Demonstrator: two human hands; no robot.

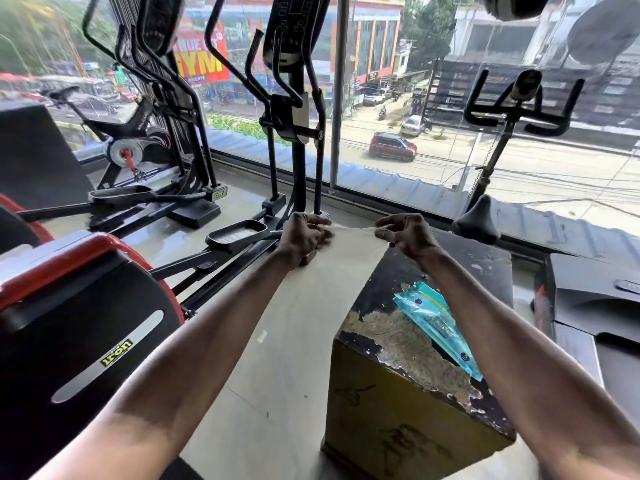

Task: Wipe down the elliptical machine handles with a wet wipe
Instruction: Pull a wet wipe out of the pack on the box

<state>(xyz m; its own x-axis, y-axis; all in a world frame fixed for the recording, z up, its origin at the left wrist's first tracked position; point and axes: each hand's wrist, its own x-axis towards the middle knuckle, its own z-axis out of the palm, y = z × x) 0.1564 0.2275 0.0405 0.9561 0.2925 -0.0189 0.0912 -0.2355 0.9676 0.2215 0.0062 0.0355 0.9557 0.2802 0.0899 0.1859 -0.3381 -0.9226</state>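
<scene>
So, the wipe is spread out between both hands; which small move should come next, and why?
Probably lift the wipe toward the nearest handle: the left hand and right hand pinch it spread out, and it touches no handle yet.

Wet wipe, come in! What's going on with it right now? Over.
Left hand and right hand both pinch the wet wipe, stretched between them. Elliptical handles untouched, ahead. Nothing seen blocking the way.

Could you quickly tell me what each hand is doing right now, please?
Left hand: pinching one end of the wet wipe.
Right hand: pinching the other end of the same wipe, stretched between them.
</scene>
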